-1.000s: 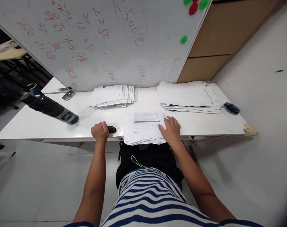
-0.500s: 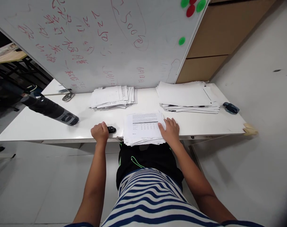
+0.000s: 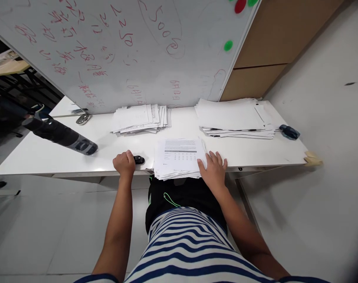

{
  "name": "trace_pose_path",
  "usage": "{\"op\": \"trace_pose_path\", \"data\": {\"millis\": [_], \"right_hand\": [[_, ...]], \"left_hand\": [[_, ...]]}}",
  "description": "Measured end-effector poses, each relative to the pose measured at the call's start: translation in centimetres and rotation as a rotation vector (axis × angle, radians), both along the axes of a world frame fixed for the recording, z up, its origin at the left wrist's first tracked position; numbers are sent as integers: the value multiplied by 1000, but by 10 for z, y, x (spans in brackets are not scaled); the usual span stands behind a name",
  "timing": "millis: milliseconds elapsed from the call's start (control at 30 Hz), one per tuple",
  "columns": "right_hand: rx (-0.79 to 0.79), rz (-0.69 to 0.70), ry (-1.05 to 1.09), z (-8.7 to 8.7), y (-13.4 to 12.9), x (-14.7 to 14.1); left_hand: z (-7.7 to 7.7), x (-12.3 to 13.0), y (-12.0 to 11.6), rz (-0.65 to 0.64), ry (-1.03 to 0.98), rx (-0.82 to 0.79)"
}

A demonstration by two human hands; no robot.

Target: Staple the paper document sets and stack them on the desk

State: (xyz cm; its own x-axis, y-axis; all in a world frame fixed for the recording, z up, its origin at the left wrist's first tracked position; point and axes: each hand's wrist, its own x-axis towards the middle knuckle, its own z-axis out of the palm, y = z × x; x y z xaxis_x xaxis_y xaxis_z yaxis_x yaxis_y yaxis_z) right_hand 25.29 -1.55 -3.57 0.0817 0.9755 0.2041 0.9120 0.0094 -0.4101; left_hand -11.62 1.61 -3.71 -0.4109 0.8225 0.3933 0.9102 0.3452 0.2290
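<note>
Your right hand (image 3: 214,173) is at the right side of the printed papers (image 3: 181,155), with its grip apart: the fingers are spread and the thumb reaches the lower right part of the top sheet. The papers lie face up at the near edge of the surface (image 3: 255,153), right in front of you, and their lower ends stick out a little past that edge. The sheets beneath are fanned unevenly.

Your left hand (image 3: 124,163) is at the same edge, left of the papers and well apart from them. Its grip is together, curled into a fist, beside a small black object (image 3: 139,160); you cannot tell from this view whether the fingers have hold of it.

Farther back, a loose paper stack (image 3: 134,119) lies on the left and a larger paper pile (image 3: 232,116) on the right, both near the foot of the whiteboard (image 3: 196,47). A dark bottle (image 3: 61,135) is toward the left end of the surface, with a computer mouse (image 3: 83,119) behind it. Near the right end, a dark blue object (image 3: 289,132) is just beside the larger pile. Brown cardboard (image 3: 264,43) is behind the whiteboard's right edge.
</note>
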Motion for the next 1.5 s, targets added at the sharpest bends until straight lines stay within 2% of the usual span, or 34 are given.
{"op": "trace_pose_path", "data": {"millis": [333,433,533,700,833,933,1033,1133,1233,1367,1500], "right_hand": [[-6,4,4,-3,-18,-3],[36,-25,15,-7,-9,5],[117,-57,34,-14,13,22],[235,-135,45,-26,55,49],[235,-189,9,-33,65,50],[229,-203,-6,-35,64,47],[218,-220,4,-34,64,46],[206,-225,14,-32,65,46],[203,-235,26,-28,65,45],[191,-247,23,-26,66,44],[185,-245,26,-26,66,45]], "left_hand": [[3,2,-1,0,38,2],[2,3,1,19,59,30],[4,3,4,5,59,41],[24,3,3,-71,-49,-90],[49,6,11,-75,-198,-85],[65,10,36,-132,-188,-48],[73,18,77,-207,-172,-122],[74,32,122,-194,-187,-187],[69,45,158,-156,-183,-186],[57,49,183,-110,-153,-227],[48,41,188,-86,-104,-249]]}}
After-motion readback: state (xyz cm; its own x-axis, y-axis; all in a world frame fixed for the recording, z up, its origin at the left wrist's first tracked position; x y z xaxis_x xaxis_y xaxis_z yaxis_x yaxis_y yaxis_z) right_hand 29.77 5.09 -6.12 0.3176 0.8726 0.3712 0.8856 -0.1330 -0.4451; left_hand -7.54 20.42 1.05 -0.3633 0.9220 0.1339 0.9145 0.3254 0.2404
